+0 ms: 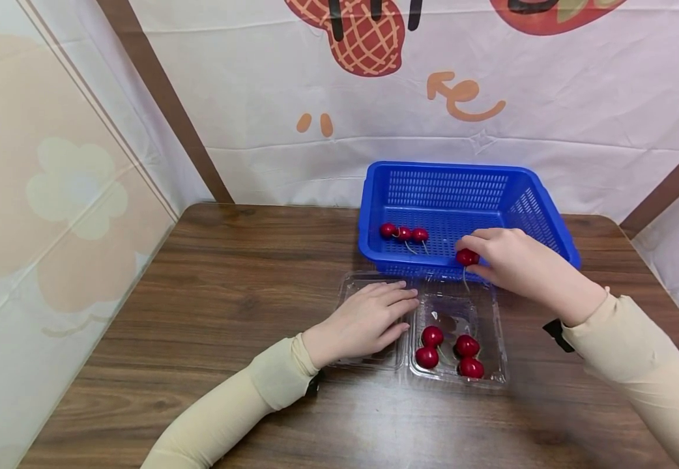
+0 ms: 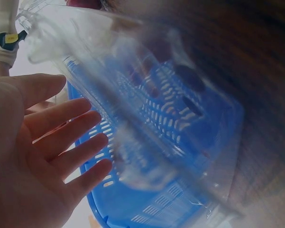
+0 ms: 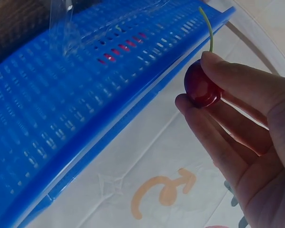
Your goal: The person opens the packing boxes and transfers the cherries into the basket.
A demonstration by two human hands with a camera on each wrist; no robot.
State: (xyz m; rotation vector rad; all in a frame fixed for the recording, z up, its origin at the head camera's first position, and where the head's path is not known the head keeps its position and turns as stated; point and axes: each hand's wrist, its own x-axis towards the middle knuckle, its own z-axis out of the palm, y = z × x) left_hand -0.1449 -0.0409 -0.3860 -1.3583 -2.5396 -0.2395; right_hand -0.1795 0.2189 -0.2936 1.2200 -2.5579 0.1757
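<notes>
Between thumb and fingers my right hand (image 1: 512, 260) pinches a red cherry (image 3: 202, 85) by its body, its green stem sticking out. In the head view that hand is over the near rim of the blue basket (image 1: 468, 266). Inside the basket, toward the left, lie three cherries (image 1: 404, 234). My left hand (image 1: 365, 322), fingers extended, rests over the left half of an opened clear plastic box (image 1: 494, 326); its palm faces down. Several cherries (image 1: 467, 345) lie in the box's right half, close to the near side.
The box and basket stand on a brown wooden table (image 1: 228, 273), the basket behind the box. A white printed cloth (image 1: 257, 85) hangs right behind the table's far edge.
</notes>
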